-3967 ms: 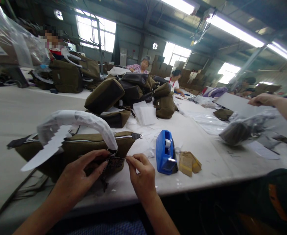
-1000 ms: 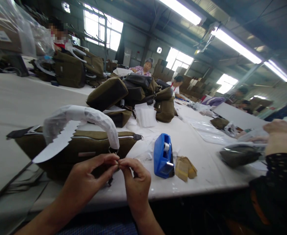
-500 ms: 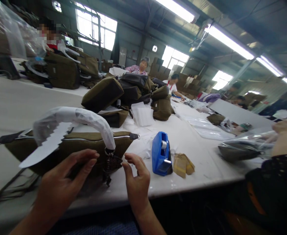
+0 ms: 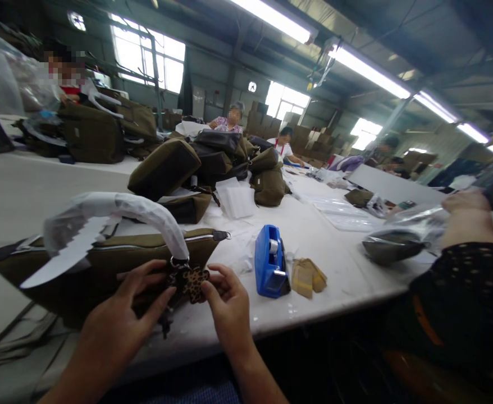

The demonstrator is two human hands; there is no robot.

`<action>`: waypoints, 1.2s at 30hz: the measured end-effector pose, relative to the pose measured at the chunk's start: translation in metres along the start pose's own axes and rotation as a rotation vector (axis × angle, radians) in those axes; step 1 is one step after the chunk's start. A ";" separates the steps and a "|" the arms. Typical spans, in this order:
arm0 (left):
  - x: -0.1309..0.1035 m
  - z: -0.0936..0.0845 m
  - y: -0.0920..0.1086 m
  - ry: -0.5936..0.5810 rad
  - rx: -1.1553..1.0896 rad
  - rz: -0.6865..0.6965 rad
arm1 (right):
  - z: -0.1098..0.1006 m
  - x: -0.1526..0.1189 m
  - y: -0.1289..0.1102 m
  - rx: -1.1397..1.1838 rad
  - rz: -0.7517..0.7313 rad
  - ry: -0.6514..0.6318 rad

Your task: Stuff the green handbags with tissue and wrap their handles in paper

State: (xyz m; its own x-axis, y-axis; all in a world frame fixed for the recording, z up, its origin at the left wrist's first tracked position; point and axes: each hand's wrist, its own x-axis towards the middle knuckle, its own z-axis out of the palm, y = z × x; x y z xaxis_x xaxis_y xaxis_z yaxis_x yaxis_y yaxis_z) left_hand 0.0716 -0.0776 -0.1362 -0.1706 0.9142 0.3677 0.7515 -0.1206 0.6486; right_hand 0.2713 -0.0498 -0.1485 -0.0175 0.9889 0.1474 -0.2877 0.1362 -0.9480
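Note:
An olive-green handbag [image 4: 132,252] with a silver zip lies in front of me, its arched handle [image 4: 145,210] wrapped in white padding with a jagged white strip hanging from it. From a ring at the handle's right end hangs a leopard-print bag charm [image 4: 193,282], bear-like in outline, with dark dangling pieces below. My right hand [image 4: 229,306] pinches the charm's right edge between thumb and fingers. My left hand [image 4: 131,297] is curved at the charm's left side, thumb and fingers apart; whether it touches the charm I cannot tell.
A blue tape dispenser [image 4: 269,264] and some tan card pieces [image 4: 308,278] lie to the right. Behind are piled olive bags [image 4: 166,168] and white foam sheets [image 4: 236,197]. A co-worker's arm [image 4: 469,221] is by a plastic-wrapped item [image 4: 393,247] at right. Other people work farther back.
The charm has turned so its leopard-print face shows, and my right hand has closed on its edge. My left hand has come nearer to it. The whole view has shifted slightly.

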 end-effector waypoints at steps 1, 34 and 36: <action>0.000 -0.003 -0.003 -0.017 -0.110 -0.059 | 0.001 0.000 0.003 0.047 0.024 -0.010; -0.001 -0.005 0.019 -0.276 -0.573 -0.425 | -0.075 0.091 0.007 -0.996 -0.559 0.139; 0.000 -0.006 0.015 -0.260 -0.576 -0.394 | -0.089 0.072 -0.019 -0.829 -0.558 0.250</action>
State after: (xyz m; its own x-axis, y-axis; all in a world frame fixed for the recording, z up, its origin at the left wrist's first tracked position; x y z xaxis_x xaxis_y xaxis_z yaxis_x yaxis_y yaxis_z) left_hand 0.0793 -0.0819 -0.1229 -0.1486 0.9850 -0.0872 0.2011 0.1164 0.9726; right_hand 0.3604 0.0236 -0.1448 0.1432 0.7432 0.6536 0.5594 0.4840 -0.6729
